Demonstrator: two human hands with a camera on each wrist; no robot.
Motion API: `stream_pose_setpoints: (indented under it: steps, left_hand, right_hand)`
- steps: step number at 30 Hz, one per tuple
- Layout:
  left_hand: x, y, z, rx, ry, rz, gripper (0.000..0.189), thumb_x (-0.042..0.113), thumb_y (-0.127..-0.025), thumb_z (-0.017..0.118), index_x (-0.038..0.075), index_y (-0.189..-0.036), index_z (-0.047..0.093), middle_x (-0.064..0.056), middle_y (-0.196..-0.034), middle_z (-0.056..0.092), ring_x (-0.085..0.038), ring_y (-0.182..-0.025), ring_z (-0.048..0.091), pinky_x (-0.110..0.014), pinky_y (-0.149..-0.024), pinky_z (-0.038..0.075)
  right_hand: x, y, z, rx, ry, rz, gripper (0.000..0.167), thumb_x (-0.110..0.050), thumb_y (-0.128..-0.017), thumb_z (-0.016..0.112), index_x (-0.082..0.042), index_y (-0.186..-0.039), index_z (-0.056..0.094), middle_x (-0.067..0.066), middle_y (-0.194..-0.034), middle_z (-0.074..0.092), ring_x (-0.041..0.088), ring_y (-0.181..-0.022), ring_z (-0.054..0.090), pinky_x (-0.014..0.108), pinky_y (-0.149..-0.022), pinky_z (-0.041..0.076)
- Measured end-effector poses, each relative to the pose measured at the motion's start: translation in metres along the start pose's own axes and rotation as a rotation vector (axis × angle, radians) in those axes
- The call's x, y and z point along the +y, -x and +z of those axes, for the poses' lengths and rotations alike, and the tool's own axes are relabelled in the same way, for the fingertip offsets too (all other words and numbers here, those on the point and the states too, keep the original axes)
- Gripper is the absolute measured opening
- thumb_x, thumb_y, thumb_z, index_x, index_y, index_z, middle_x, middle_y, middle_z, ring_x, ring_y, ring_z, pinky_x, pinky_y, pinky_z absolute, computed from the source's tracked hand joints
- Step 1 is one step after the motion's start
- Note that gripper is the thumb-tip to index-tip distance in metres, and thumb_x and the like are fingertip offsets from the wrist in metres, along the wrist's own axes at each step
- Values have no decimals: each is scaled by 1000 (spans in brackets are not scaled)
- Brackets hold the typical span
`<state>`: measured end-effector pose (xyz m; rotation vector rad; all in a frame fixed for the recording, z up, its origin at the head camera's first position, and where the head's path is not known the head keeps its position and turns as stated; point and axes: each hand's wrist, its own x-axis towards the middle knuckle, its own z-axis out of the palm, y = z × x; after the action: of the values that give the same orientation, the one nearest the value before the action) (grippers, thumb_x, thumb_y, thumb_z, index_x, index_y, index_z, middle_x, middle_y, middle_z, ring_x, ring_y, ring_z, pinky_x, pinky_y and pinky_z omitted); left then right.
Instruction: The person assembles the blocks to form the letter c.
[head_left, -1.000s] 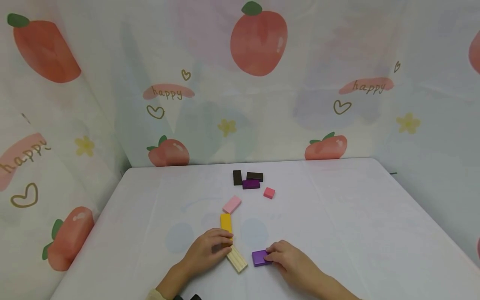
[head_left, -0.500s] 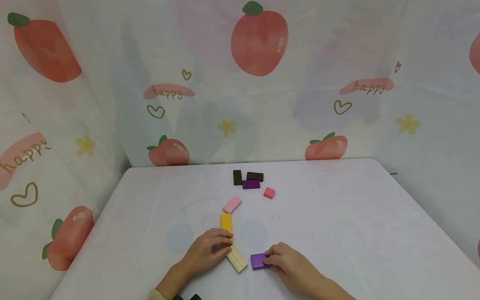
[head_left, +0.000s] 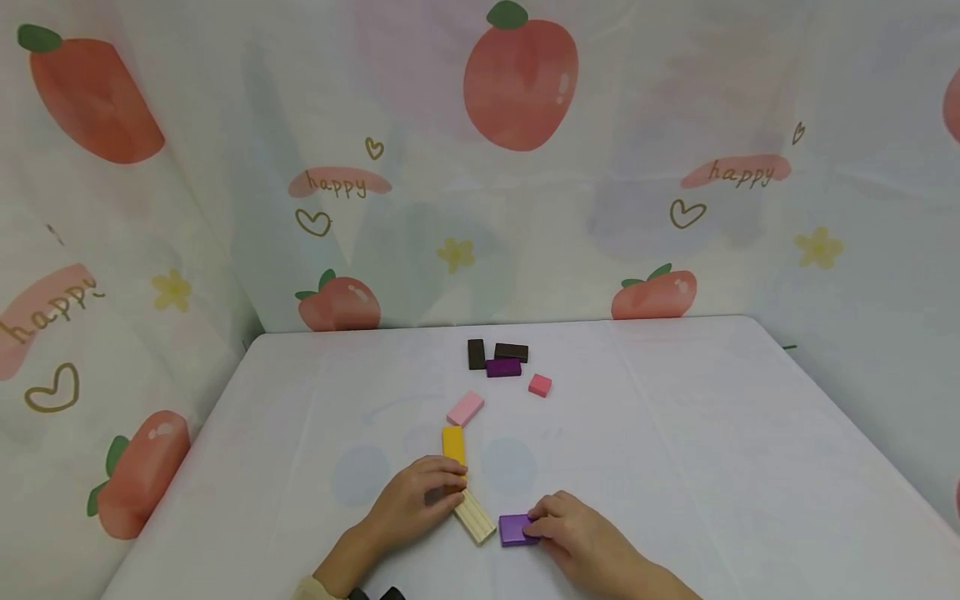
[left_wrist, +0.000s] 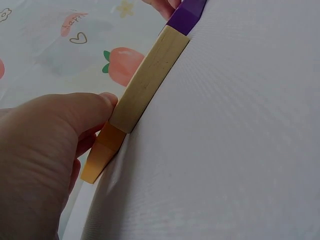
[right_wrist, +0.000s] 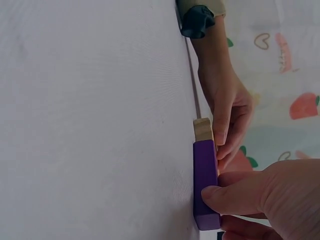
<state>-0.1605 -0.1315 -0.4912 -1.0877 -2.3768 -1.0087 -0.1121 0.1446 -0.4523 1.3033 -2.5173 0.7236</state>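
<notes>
My left hand (head_left: 420,500) holds its thumb and fingertips at the upper end of a plain wooden block (head_left: 476,518), where it meets a yellow block (head_left: 452,442). Curled fingers partly cover that joint; in the left wrist view the thumb presses the wooden block's (left_wrist: 152,80) side. To the right, my right hand (head_left: 588,537) pinches a purple block (head_left: 513,531) between thumb and fingers. The purple block lies flat on the table, its left end very near the wooden block's lower end; whether they touch I cannot tell.
A light pink block (head_left: 465,408) lies at the yellow block's far end. Farther back are a small rose-pink block (head_left: 540,385), a dark purple block (head_left: 503,367) and two blackish blocks (head_left: 476,354). The white-covered table (head_left: 675,450) ends at a printed curtain (head_left: 420,125).
My right hand has drawn the purple block slightly toward me and left, turning it a little, closer to the wooden block's lower end. My left hand has stayed in place.
</notes>
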Motion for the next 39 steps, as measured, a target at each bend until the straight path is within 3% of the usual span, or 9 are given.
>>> stream_pose_setpoints:
  steps: [16, 26, 39]
  left_hand:
    - [-2, -1, 1, 10, -5, 19, 14, 17, -81, 72, 12, -93, 71, 6, -106, 63, -10, -103, 55, -24, -91, 44]
    - [-1, -1, 1, 3, -4, 16, 13, 17, -81, 72, 12, -93, 71, 6, -106, 63, -10, -103, 55, -24, -91, 44]
    - [-1, 0, 1, -6, 15, -11, 13, 19, -82, 71, 13, -93, 71, 7, -106, 63, -9, -103, 55, -24, -91, 44]
  right_hand:
    - [-5, 2, 0, 8, 10, -24, 21, -1, -70, 76, -10, -88, 71, -4, -93, 59, 9, -87, 55, 15, -74, 47]
    - [-6, 4, 2, 53, 4, -75, 23, 2, -66, 76, -9, -86, 70, -3, -92, 58, 8, -86, 55, 11, -77, 44]
    - [-5, 4, 2, 17, -16, -65, 21, -1, -70, 75, -10, -88, 70, -4, -95, 58, 8, -88, 54, 11, -78, 43]
